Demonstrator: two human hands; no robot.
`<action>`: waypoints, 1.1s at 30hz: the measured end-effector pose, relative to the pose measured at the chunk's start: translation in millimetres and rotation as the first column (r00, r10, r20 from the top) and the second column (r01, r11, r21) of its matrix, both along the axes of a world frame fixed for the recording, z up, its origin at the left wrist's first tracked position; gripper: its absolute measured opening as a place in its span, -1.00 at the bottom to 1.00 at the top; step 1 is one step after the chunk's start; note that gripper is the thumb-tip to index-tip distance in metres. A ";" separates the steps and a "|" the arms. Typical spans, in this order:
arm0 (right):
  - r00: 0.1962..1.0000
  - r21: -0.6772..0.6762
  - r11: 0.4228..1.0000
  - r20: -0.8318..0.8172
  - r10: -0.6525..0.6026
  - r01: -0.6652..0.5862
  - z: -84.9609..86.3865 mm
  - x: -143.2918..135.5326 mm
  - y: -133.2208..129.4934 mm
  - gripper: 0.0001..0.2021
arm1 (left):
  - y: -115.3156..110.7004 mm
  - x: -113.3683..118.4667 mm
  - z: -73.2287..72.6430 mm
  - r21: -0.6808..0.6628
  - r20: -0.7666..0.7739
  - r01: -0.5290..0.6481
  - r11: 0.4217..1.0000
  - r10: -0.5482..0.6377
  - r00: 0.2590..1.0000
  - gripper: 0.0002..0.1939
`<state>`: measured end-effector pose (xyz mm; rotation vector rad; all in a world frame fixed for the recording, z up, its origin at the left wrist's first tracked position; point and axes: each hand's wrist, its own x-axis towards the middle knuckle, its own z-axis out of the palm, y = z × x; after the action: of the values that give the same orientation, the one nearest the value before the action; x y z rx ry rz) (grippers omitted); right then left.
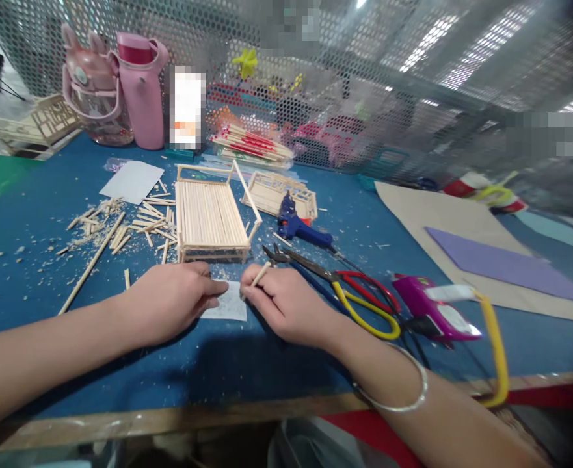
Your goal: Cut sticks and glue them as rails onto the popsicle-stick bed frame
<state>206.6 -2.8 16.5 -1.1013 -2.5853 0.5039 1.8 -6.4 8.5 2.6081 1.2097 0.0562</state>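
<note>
the right hand (pixel 286 302) is pinching a short pale wooden stick (pixel 261 273); the left hand (pixel 168 300), thumb and forefinger parted, is touching a small white rectangular paper (pixel 228 308) on the blue tabletop (pixel 134 377).

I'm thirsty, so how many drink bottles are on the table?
2. One bottle with ears stands at the back left; the plainer pink bottle is just right of it. Others could be hidden.

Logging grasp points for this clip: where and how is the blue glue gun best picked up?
Probably take the blue glue gun by its handle, the right hand coming from above and the right: the handle is slim, uncovered, and sticks out rightward from the body.
</note>
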 end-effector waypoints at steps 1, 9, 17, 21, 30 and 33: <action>1.000 0.012 1.000 -0.001 -0.009 0.009 0.0 -0.1 0.0 -0.82 | 0.2 0.0 0.0 0.001 0.001 -0.001 1.000 0.001 1.000 -0.68; 0.996 0.071 0.997 -0.090 0.000 0.006 8.6 2.4 -2.1 -0.81 | -3.3 1.9 -2.1 0.009 0.053 -0.099 0.995 0.098 0.994 -0.69; 0.986 0.065 0.998 -0.168 -0.015 0.026 11.2 8.0 -0.2 -0.83 | -16.1 9.5 13.0 0.085 0.020 -0.119 0.989 0.117 0.993 -0.70; 0.980 0.013 0.999 -0.196 0.044 -0.042 11.0 6.2 -0.7 -0.82 | -13.1 10.5 18.8 0.093 0.025 0.025 0.995 -0.028 0.999 -0.70; 0.980 -0.022 0.991 -0.151 0.126 -0.131 -0.8 1.1 2.8 -0.77 | -7.1 6.6 4.8 0.126 0.077 0.072 0.989 -0.082 0.994 -0.69; 0.987 -0.016 0.989 -0.071 0.142 -0.144 0.4 2.3 3.6 -0.76 | -6.0 5.9 3.3 0.138 0.077 0.074 0.988 -0.086 0.993 -0.69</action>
<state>208.9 0.7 16.8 -0.8921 -2.6154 0.5928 7.7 -12.4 11.9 2.7378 1.1076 0.2365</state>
